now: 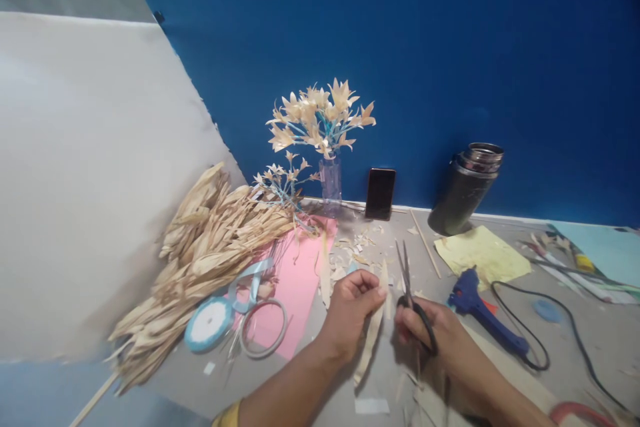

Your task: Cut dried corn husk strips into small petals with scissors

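Note:
My left hand (351,307) pinches a long pale strip of dried husk (373,337) that hangs down over the grey table (605,340). My right hand (434,333) grips black-handled scissors (407,280), blades together and pointing up and away, just right of the strip. A heap of dried husks (200,260) lies at the left. Husk flowers on blue stems (320,117) stand in a small clear vase (331,178) at the back. Cut husk scraps (357,243) are scattered in front of the vase.
A pink sheet (300,280), blue ribbon spool (208,323) and tape ring (263,327) lie left of my hands. A blue glue gun (480,307) with black cord, yellow paper (483,253), dark flask (465,190) and phone (380,193) stand right and behind. Blue wall behind.

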{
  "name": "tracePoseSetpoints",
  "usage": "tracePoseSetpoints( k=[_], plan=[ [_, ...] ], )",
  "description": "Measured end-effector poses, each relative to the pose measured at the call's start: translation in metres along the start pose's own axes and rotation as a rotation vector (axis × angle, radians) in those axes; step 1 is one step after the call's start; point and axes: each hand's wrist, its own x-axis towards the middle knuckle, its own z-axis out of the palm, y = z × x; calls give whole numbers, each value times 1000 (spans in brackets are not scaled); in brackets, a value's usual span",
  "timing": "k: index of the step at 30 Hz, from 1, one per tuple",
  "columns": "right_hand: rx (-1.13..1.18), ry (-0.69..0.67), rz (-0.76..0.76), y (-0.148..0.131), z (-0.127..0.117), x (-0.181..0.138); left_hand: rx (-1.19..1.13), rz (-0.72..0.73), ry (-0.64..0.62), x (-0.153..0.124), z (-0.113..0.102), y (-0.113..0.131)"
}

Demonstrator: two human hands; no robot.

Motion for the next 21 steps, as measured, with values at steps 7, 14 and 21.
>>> tracePoseSetpoints(
  k=[7,14,21],
  plan=[
    [50,107,-19,-3,2,1,7,-22,1,-4,5,-1],
    [9,32,-46,-4,2,2,24,-40,-6,-5,6,-9],
    [129,4,9,-3,2,-1,-2,-54,-44,-4,5,-8]
  ],
)
